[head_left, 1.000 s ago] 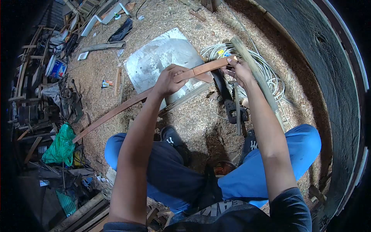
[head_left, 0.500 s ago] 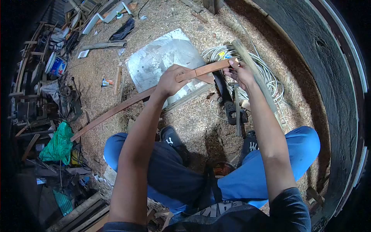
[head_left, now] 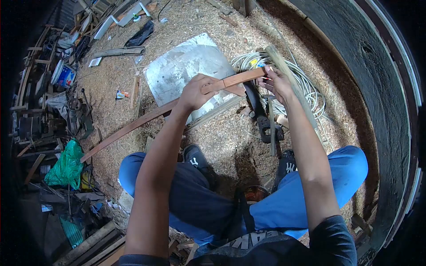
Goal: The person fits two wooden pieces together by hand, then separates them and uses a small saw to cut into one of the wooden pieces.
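Observation:
My left hand [head_left: 198, 91] is closed around a long reddish-brown wooden strip [head_left: 244, 77], which slants from the lower left up to the right. A thin dark line crosses the strip just right of that hand. Under it, a second flat piece of wood [head_left: 236, 90] pokes out at an angle. At the strip's far right end, my right hand [head_left: 278, 84] pinches the tip between thumb and fingers. A small reddish, slim thing shows by those fingers, too small to name. Below the right hand lies a dark tool [head_left: 256, 104] on the ground.
A scuffed pale metal sheet [head_left: 166, 71] lies on the sawdust-covered ground. Coiled grey cable [head_left: 316, 99] and a wooden pole [head_left: 290, 71] are at the right, before a curved wall [head_left: 386, 88]. Scrap wood and a green plastic bag [head_left: 66, 166] crowd the left.
My right thumb and fingers have shifted slightly at the strip's end, and the small reddish thing shows more clearly. My left hand and the strip stay almost unmoved.

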